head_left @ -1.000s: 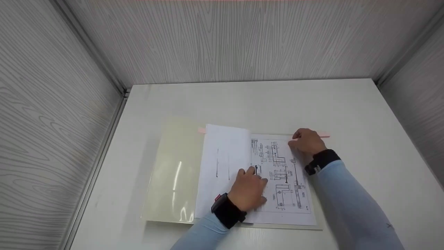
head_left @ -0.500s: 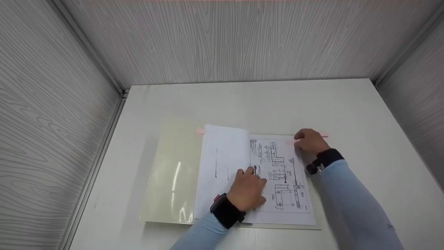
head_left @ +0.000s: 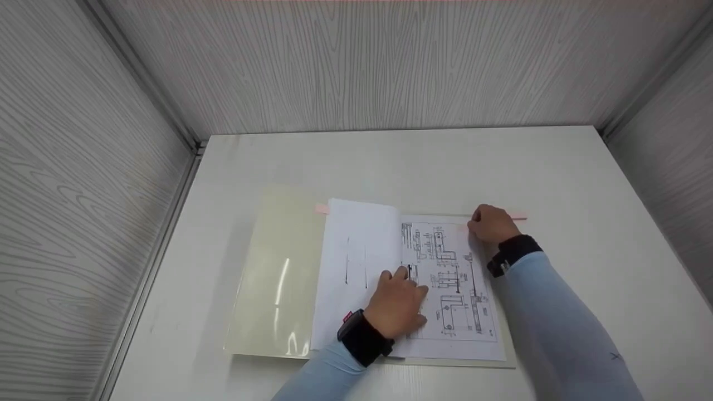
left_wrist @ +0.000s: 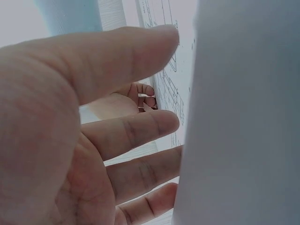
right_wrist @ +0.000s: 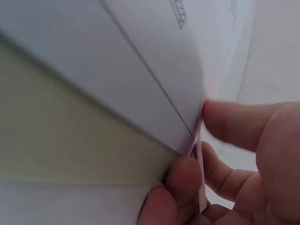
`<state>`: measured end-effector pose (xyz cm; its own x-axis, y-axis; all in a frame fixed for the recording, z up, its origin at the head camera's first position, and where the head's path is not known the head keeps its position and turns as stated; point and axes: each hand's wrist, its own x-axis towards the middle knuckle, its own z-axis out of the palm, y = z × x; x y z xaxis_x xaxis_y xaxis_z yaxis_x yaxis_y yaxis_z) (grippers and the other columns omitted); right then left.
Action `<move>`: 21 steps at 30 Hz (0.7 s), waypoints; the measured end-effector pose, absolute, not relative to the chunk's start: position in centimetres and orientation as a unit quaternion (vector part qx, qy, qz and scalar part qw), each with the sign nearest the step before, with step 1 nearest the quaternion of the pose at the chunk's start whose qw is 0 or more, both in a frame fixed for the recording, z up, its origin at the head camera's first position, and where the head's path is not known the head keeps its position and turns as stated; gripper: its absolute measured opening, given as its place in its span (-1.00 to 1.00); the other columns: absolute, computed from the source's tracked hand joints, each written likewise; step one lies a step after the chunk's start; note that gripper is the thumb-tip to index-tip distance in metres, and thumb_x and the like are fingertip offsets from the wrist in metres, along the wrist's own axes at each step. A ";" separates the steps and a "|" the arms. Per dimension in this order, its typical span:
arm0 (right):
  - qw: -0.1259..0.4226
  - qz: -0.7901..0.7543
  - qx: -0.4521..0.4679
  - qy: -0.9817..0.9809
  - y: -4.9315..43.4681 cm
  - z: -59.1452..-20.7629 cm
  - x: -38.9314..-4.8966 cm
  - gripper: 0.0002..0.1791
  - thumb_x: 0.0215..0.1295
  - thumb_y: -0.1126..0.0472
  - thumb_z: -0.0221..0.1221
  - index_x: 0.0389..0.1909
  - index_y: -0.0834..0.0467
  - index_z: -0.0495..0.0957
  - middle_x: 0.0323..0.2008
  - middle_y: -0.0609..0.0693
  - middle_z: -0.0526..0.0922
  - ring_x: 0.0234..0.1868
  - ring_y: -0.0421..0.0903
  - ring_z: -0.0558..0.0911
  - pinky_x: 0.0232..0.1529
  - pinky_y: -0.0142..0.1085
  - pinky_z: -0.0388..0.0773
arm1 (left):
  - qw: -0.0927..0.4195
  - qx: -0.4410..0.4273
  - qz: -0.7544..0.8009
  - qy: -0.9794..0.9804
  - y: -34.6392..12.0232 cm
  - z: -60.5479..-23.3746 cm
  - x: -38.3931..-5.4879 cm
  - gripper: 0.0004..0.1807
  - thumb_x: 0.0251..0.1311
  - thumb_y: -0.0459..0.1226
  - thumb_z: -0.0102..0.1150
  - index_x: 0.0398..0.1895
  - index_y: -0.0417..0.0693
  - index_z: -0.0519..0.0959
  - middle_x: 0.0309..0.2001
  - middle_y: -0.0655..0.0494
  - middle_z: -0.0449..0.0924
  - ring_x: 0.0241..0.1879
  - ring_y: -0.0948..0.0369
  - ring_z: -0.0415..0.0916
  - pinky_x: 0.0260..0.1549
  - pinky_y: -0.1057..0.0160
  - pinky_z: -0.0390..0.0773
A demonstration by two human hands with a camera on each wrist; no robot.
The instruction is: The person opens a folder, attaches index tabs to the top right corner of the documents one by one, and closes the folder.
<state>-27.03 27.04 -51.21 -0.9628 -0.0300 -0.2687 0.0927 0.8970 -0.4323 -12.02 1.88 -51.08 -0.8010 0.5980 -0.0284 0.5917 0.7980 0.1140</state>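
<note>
An open folder (head_left: 267, 278) with a clear, yellowish cover lies on the table, a turned white sheet (head_left: 356, 239) over its left side. On the right is a page of technical drawings (head_left: 462, 312). My left hand (head_left: 395, 306) rests with spread fingers along the fold between the two. At the drawing page's upper right corner, my right hand (head_left: 493, 224) pinches a pink sticky note (right_wrist: 199, 122) against the paper edge between thumb and fingers. A pink sticky-note pad (head_left: 519, 215) juts out behind that hand, tucked in its curled fingers.
Another pink tab (head_left: 322, 209) sticks out from the turned sheet's upper left edge. The white table (head_left: 390, 161) meets wood-grain panels (head_left: 356, 67) at the back and both sides. A black band (head_left: 365, 337) is around the left wrist.
My right hand shifts right, baring the pink sticky note on the page, then comes back left over it with thumb and fingers closed at the corner. The left hand stays in place.
</note>
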 end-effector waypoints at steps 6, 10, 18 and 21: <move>0.140 -0.224 0.016 0.964 27.1 -51.1 -27.1 -0.71 0.34 0.17 0.01 -0.09 0.31 0.44 -0.16 0.24 0.53 -0.21 0.13 0.49 -0.23 -0.11 0.43 | 0.028 0.316 0.042 0.947 1.9 -51.1 -12.0 -0.61 -0.02 0.05 0.33 -0.14 0.11 0.66 -0.29 0.19 0.64 -0.24 0.16 0.29 -0.31 0.16 0.27; 0.151 -0.217 0.030 0.964 26.4 -51.1 -27.0 -0.53 0.31 -0.06 0.08 -0.10 0.31 0.42 -0.24 0.22 0.54 -0.32 0.09 0.49 -0.36 -0.18 0.42 | 0.030 0.315 0.043 0.948 1.9 -51.1 -12.0 -0.60 -0.02 0.06 0.34 -0.13 0.12 0.65 -0.28 0.19 0.64 -0.22 0.16 0.29 -0.28 0.15 0.28; 0.182 -0.225 0.033 0.957 26.5 -51.1 -26.9 -0.41 0.26 -0.15 0.15 0.00 0.28 0.36 -0.15 0.23 0.52 -0.24 0.12 0.49 -0.30 -0.15 0.44 | 0.032 0.313 0.051 0.948 1.9 -51.2 -12.0 -0.58 -0.01 0.07 0.34 -0.09 0.13 0.65 -0.25 0.19 0.65 -0.20 0.16 0.30 -0.27 0.14 0.29; 0.194 -0.228 0.023 0.954 27.1 -51.3 -27.0 -0.35 0.24 -0.16 0.17 0.09 0.29 0.33 -0.04 0.26 0.49 -0.15 0.15 0.47 -0.19 -0.09 0.45 | 0.035 0.313 0.051 0.948 1.9 -51.2 -12.0 -0.58 0.00 0.07 0.34 -0.07 0.14 0.65 -0.25 0.19 0.65 -0.20 0.16 0.30 -0.26 0.14 0.30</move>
<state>-27.00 27.10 -51.30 -0.9233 -0.0440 -0.3817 0.1331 0.8952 -0.4253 -12.03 1.94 -51.16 -0.8019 0.5964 -0.0341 0.5893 0.7991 0.1193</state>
